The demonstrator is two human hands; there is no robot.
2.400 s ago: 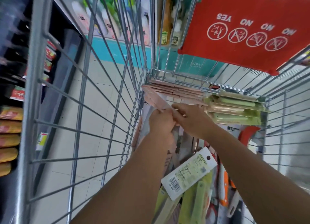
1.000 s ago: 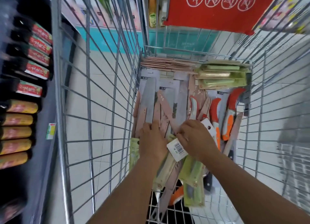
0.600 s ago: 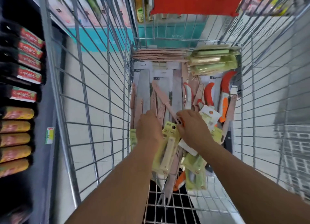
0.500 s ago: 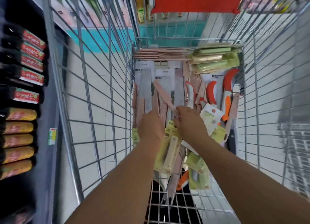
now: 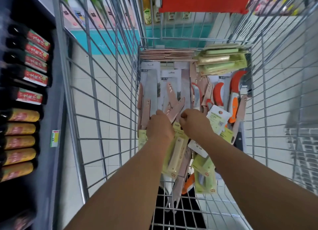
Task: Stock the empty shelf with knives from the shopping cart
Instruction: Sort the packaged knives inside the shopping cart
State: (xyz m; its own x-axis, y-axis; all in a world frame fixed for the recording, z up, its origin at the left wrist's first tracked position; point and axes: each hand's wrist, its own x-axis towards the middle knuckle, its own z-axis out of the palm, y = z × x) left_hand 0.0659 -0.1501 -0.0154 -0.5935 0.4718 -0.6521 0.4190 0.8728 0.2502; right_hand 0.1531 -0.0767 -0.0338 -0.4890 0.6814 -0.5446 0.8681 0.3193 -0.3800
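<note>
The wire shopping cart (image 5: 103, 109) holds several packaged knives. Pink-sheathed knives (image 5: 172, 93) lie over carded cleavers (image 5: 151, 88) in the middle. My left hand (image 5: 159, 126) lies on the pink knives at the cart's left side, its fingers bent down and hidden. My right hand (image 5: 194, 124) is curled beside it, and its thumb and fingers pinch the near end of a pink knife. A green-carded knife (image 5: 175, 154) lies under both wrists. Orange-handled curved knives (image 5: 234, 85) lie to the right.
At the cart's far end sit a stack of green packs (image 5: 222, 61) and a flat pink stack (image 5: 167, 54). The red child-seat flap (image 5: 203, 0) hangs above. A dark shelf with red and yellow labelled bottles (image 5: 34, 74) runs along the left.
Both hands came down from holding a pink knife up high into the knife pile. Over the last half second they edged slightly further into the cart.
</note>
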